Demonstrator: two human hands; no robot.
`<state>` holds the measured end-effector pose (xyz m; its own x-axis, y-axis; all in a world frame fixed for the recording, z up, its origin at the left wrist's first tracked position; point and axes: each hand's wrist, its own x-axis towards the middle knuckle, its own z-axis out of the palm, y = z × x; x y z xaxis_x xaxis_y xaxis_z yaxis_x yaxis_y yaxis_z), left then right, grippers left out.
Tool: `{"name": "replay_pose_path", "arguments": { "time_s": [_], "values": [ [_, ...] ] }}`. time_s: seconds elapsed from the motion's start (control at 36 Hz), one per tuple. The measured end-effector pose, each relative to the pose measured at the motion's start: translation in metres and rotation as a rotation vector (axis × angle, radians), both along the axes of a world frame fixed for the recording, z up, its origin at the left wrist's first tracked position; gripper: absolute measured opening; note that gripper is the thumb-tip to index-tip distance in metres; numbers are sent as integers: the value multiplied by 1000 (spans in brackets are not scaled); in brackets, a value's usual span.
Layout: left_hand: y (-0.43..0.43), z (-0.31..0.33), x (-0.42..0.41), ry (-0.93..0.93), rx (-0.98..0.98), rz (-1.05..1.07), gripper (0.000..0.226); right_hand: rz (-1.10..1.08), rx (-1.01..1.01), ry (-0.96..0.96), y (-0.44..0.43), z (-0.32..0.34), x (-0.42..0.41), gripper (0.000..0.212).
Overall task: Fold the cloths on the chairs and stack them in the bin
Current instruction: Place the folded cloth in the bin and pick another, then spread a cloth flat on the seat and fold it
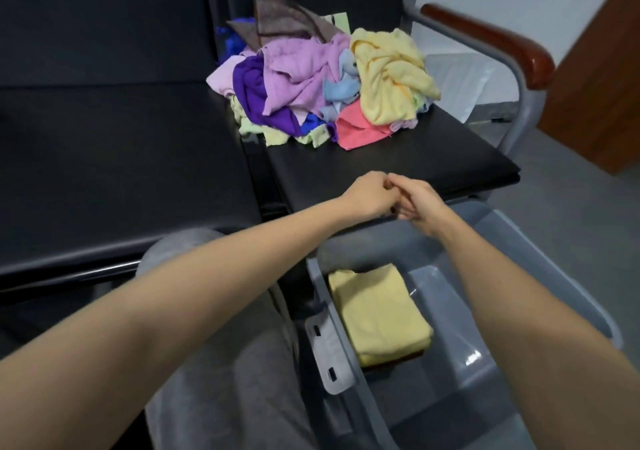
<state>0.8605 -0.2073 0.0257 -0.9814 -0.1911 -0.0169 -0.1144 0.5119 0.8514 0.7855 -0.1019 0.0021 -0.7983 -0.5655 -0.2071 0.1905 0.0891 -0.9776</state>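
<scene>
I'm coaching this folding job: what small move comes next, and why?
Probably reach the right hand to the crumpled yellow cloth on the pile: it and the left hand meet, seemingly empty, at the seat edge; a folded yellow cloth lies in the bin.

Crumpled multicoloured cloths (322,93) heaped on the black chair (398,162); folded yellow cloth (377,311) flat in grey bin (450,394).

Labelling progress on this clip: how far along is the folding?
Done: one folded yellow cloth in the grey bin. In hand: nothing visible; left hand and right hand meet, fingers curled, over the chair seat. Left: the heap of unfolded cloths on it.
</scene>
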Motion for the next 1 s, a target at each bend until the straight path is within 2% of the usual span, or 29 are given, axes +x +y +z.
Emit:
{"name": "replay_pose_path", "arguments": {
  "time_s": [0.06,0.17,0.36,0.53,0.61,0.72,0.78,0.83,0.89,0.94,1.0],
  "values": [
    [-12,15,-5,24,2,20,17,50,-9,33,-10,20,-1,47],
    [-43,36,-17,38,-11,100,13,94,89,205,-34,44,-3,31],
    [-99,56,-30,27,-216,357,29,123,254,422,-79,55,-7,14],
    [-147,63,-51,48,-263,561,47,162,363,516,-96,52,-28,14],
    [-168,70,-63,91,-358,695,64,137,385,510,-99,52,-43,17],
    [-191,71,-80,4,-550,633,87,69,364,505,-106,47,-64,18],
    [-198,66,-88,-90,-560,591,76,76,373,507,-110,40,-74,18],
    [-200,58,-95,-141,-554,582,48,94,397,518,-114,33,-81,17],
    [-197,52,-102,-126,-563,606,30,117,419,527,-117,24,-86,16],
    [-197,51,-109,-7,-531,656,23,135,447,535,-122,19,-90,18],
    [-196,56,-110,191,-350,666,14,140,446,544,-126,15,-93,19]
  ]
}}
